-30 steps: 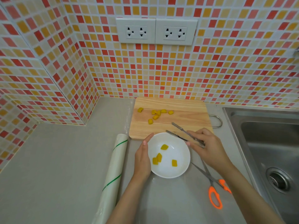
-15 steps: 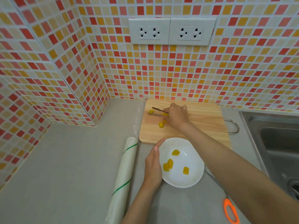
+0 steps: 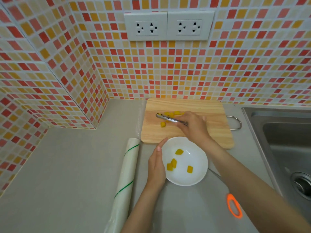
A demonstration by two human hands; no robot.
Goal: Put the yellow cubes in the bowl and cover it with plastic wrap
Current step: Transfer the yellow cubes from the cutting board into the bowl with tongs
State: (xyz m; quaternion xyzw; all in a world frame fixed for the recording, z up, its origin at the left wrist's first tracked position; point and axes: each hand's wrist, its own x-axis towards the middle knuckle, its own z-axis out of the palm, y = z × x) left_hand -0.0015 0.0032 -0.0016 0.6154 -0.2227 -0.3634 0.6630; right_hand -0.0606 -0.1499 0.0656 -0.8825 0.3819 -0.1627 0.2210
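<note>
A white bowl (image 3: pixel 198 178) sits on the counter in front of a wooden cutting board (image 3: pixel 213 132) and holds several yellow cubes (image 3: pixel 173 163). More yellow cubes (image 3: pixel 162 124) lie on the board. My right hand (image 3: pixel 193 126) grips metal tongs (image 3: pixel 166 117) whose tips point left over the board near the cubes; whether a cube is pinched is unclear. My left hand (image 3: pixel 156 165) rests flat against the bowl's left rim. A roll of plastic wrap (image 3: pixel 125 180) lies left of the bowl.
Orange-handled scissors (image 3: pixel 234 206) lie right of the bowl, partly under my right forearm. A steel sink (image 3: pixel 286 145) is at the right. Tiled walls close in the back and left; two sockets (image 3: pixel 168 26) are above the board.
My right hand carried the tongs from above the bowl to the far left of the board, and their tips now sit slightly nearer the cubes. The left hand stayed at the bowl.
</note>
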